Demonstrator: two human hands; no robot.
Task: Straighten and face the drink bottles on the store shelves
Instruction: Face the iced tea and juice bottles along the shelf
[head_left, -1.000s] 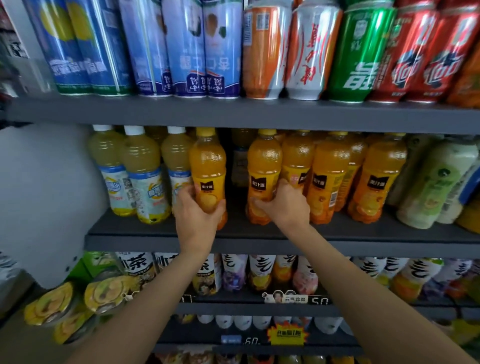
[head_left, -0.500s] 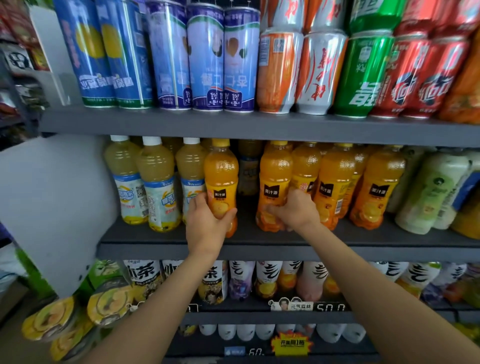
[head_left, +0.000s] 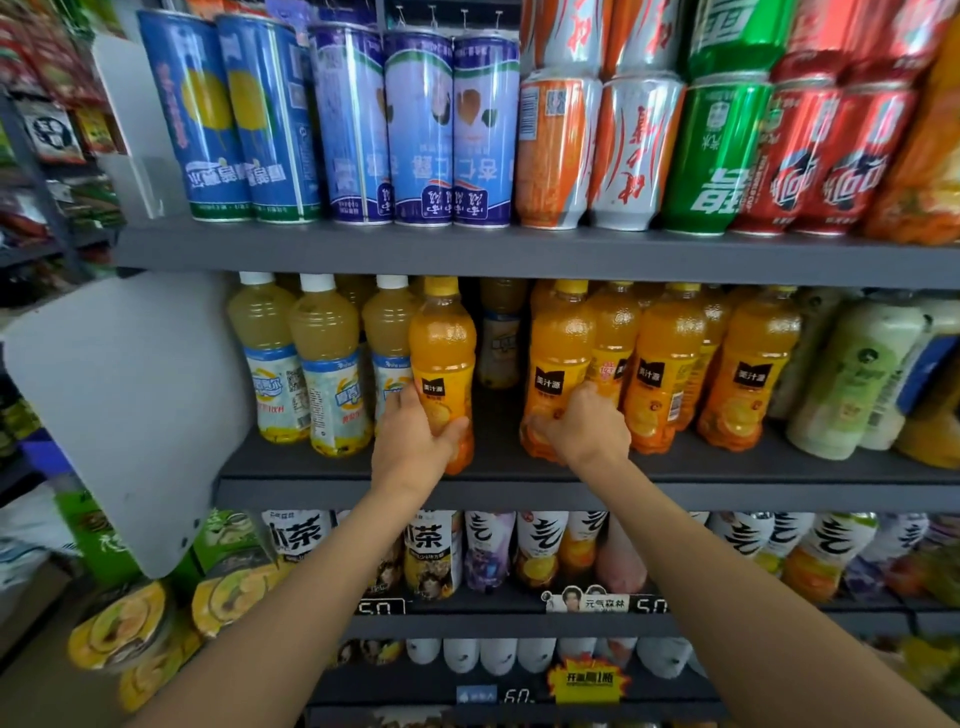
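— Which bottle have you got?

— My left hand (head_left: 415, 441) curls round the lower part of an orange plastic juice bottle with a yellow cap (head_left: 443, 364), upright at the front of the dark grey middle shelf (head_left: 519, 488), black label facing me. A gap separates it from the next orange bottle (head_left: 558, 364).

— And the other hand?

— My right hand (head_left: 584, 428) grips the base of that one, fingers wrapped round it.

— Around you?

— Tall upside-down cans (head_left: 421, 130) on the shelf above, pale yellow white-capped bottles (head_left: 324, 364) just left, both forearms reaching up.
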